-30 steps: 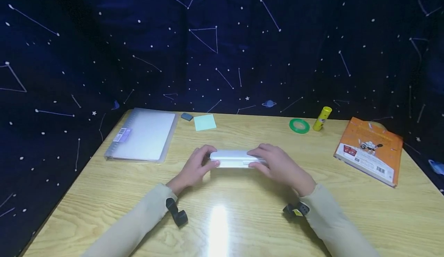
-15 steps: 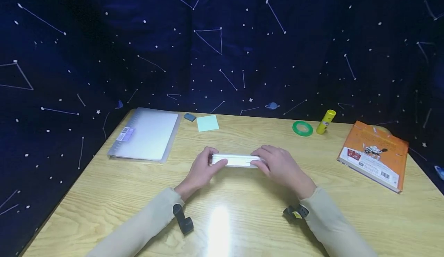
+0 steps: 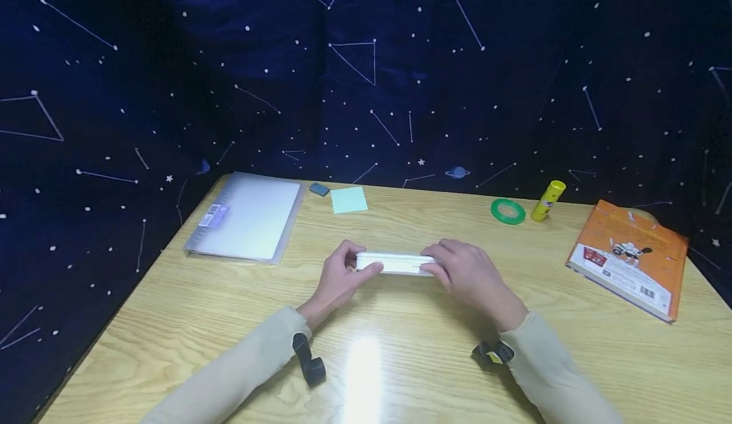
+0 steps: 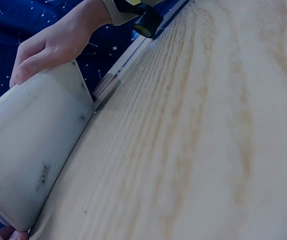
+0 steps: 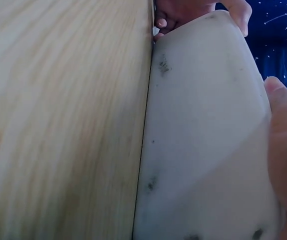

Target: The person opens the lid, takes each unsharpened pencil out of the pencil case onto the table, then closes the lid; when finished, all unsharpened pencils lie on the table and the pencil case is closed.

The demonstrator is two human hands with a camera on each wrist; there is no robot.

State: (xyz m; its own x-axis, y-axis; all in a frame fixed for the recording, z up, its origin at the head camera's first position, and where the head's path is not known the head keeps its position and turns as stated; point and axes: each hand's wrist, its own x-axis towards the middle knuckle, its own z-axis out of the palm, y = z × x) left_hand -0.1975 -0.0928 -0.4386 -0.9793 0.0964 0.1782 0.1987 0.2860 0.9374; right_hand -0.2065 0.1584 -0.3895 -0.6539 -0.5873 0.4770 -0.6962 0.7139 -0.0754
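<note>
Hands are gripping the white case (image 3: 393, 263) at both ends, in front of the sticky note (image 3: 349, 199): your left hand (image 3: 338, 278) and right hand (image 3: 466, 276) are pinching it; keep pressure even, base flat.

case (image 3: 393, 263) mid-table (image 3: 229, 309) | folder (image 3: 246, 217) left-behind | tape (image 3: 508, 211), glue stick (image 3: 548, 192) right-behind | book (image 3: 629, 255) far right

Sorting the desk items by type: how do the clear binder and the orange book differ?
The clear binder is frosted and see-through with a small label; the orange book is opaque with printed pictures. The binder lies at the table's far left, the book at its right edge. Neither hand touches them; both lie flat and closed.
</note>
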